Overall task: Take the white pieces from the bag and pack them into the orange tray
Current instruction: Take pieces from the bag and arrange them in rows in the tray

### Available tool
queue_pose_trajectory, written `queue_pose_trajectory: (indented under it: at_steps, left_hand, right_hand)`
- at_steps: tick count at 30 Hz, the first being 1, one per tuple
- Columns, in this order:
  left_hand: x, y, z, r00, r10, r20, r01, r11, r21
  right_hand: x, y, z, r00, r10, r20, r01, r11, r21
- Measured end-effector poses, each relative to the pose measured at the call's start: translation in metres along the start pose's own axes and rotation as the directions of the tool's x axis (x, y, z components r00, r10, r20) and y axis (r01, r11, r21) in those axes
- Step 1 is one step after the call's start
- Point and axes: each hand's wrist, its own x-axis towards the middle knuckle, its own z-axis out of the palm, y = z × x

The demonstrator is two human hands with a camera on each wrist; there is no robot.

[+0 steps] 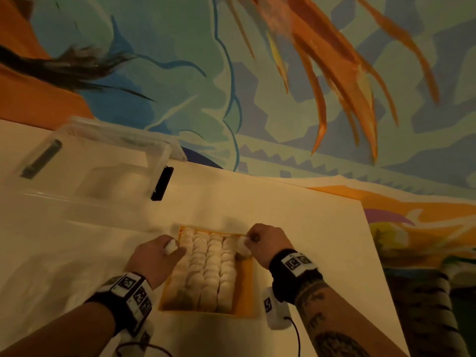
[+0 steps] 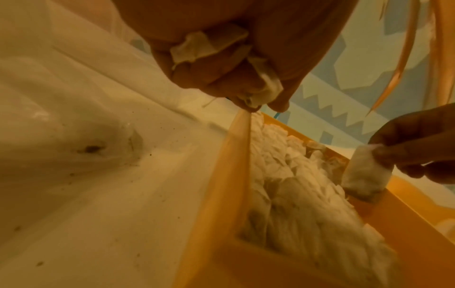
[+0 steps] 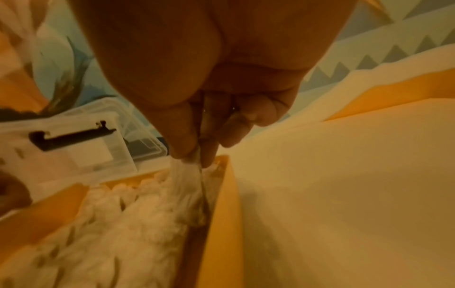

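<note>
The orange tray [image 1: 246, 284] lies on the white table between my hands, its rows packed with several white pieces [image 1: 206, 266]. My left hand [image 1: 159, 253] hovers at the tray's far left corner and grips a few crumpled white pieces [image 2: 211, 46] in its curled fingers. My right hand [image 1: 265, 240] is at the far right side and pinches one white piece [image 3: 187, 179] by its top, the piece's lower end down in the tray's open right column. From the left wrist, that piece [image 2: 364, 175] hangs over the tray wall [image 2: 221, 175]. A clear plastic bag [image 1: 46, 274] lies left of the tray.
A clear plastic box [image 1: 98, 166] with black latches stands at the back left of the table [image 1: 296, 210]. A colourful painted cloth lies beyond the table's far and right edges. Wrist straps with cables trail from both forearms.
</note>
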Motion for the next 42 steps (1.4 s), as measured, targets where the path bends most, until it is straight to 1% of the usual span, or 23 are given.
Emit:
queue_pose_trajectory:
  at_steps: [2,3,7,9,11,16,21,24,26,28,29,31,33,35,37,38,42]
  left_hand:
    - [0.005,0.002,0.001,1.000,0.003,-0.001,-0.003,1.000,0.017]
    - [0.007,0.002,0.002,1.000,0.005,-0.006,-0.005,1.000,0.028]
    - [0.013,-0.003,0.001,0.999,0.026,0.021,-0.028,0.994,0.106]
    - [0.014,-0.006,-0.001,0.999,0.023,0.034,-0.026,0.995,0.097]
    - [0.013,-0.007,-0.002,0.999,0.028,0.042,-0.032,0.995,0.092]
    - [0.013,-0.006,-0.004,0.998,0.033,0.061,-0.038,0.996,0.078]
    - [0.008,0.003,-0.010,0.999,-0.005,0.052,0.005,1.000,0.012]
    - [0.002,0.017,-0.015,0.999,0.040,0.033,-0.037,0.995,-0.090]
    - [-0.006,0.032,-0.017,0.994,0.083,0.066,-0.070,0.981,-0.180]
    - [-0.015,0.046,-0.015,0.980,0.123,0.156,-0.075,0.956,-0.283]
    - [-0.018,0.052,-0.012,0.968,0.143,0.205,-0.070,0.942,-0.327]
    - [-0.028,0.065,-0.010,0.943,0.204,0.262,-0.094,0.921,-0.379]
    - [-0.031,0.074,-0.007,0.913,0.278,0.297,-0.150,0.909,-0.389]
    - [-0.038,0.081,-0.004,0.894,0.332,0.301,-0.224,0.913,-0.341]
    - [-0.043,0.082,0.000,0.881,0.360,0.305,-0.256,0.907,-0.333]
    - [-0.044,0.081,0.002,0.873,0.377,0.310,-0.267,0.900,-0.344]
    - [-0.059,0.092,-0.001,0.852,0.429,0.301,-0.288,0.863,-0.415]
  right_hand:
    - [0.006,0.000,0.009,0.997,0.022,0.076,-0.017,0.997,-0.072]
    - [0.008,0.001,0.014,0.995,0.037,0.091,-0.028,0.995,-0.095]
    - [0.013,0.007,0.026,0.990,0.117,0.077,-0.106,0.986,-0.128]
    - [0.015,0.007,0.031,0.987,0.132,0.089,-0.113,0.976,-0.188]
    - [0.018,0.007,0.033,0.983,0.165,0.079,-0.147,0.971,-0.190]
    - [0.021,0.004,0.033,0.986,0.144,0.080,-0.129,0.977,-0.168]
    - [0.024,0.007,0.039,0.990,0.131,0.046,-0.123,0.980,-0.159]
    - [0.020,0.006,0.035,0.992,0.129,0.006,-0.127,0.988,-0.092]
    - [0.014,0.002,0.029,0.992,0.109,-0.061,-0.110,0.994,-0.019]
    - [0.000,-0.008,0.022,0.991,0.012,-0.137,0.004,0.993,0.115]
    - [-0.010,-0.016,0.018,0.986,-0.049,-0.157,0.083,0.973,0.217]
    - [-0.036,-0.033,0.010,0.980,-0.157,-0.124,0.196,0.879,0.434]
    - [-0.050,-0.046,0.008,0.975,-0.216,-0.045,0.205,0.808,0.552]
    - [-0.060,-0.045,0.008,0.982,-0.184,-0.044,0.177,0.804,0.568]
    - [-0.063,-0.037,0.012,0.989,-0.119,-0.082,0.145,0.839,0.524]
    - [-0.064,-0.033,0.013,0.992,-0.092,-0.090,0.125,0.842,0.524]
    - [-0.070,-0.019,0.009,0.995,-0.043,-0.085,0.087,0.779,0.621]
